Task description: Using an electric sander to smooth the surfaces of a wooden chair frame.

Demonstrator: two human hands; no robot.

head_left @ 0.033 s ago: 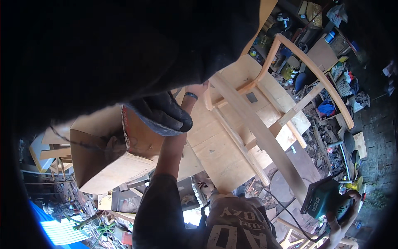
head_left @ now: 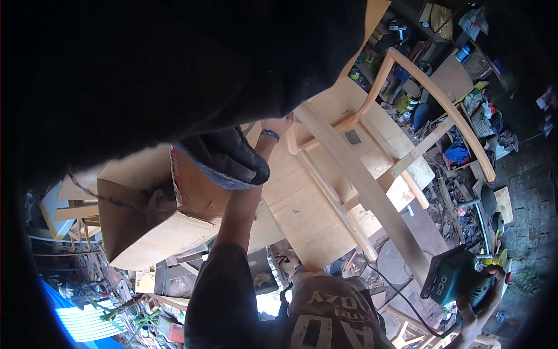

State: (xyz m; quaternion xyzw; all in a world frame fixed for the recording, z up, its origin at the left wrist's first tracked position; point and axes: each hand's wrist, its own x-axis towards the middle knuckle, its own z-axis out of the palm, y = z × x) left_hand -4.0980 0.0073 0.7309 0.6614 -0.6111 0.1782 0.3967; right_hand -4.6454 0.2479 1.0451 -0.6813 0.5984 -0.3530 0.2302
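Observation:
In my right hand [head_left: 483, 299] is a green electric sander [head_left: 456, 278], its fingers wrapped round the body. The sander's dark flat pad meets the near right end of a wide wooden rail on a bare wooden chair frame [head_left: 372, 189]. My left arm reaches forward, a dark band at its wrist, and my left hand [head_left: 280, 124] is beside the far end of that rail. Dark cloth covers much of this hand, so its fingers are hidden. The chair frame lies tilted, its curved top piece to the right, over a pale wooden board [head_left: 302, 230].
An open cardboard box [head_left: 165, 232] stands left of my left arm. A black cord [head_left: 401, 294] trails from the sander. Paint cans [head_left: 408, 99], a blue cloth [head_left: 457, 152] and scrap clutter the right side. Dark cloth [head_left: 174, 70] blocks the upper left.

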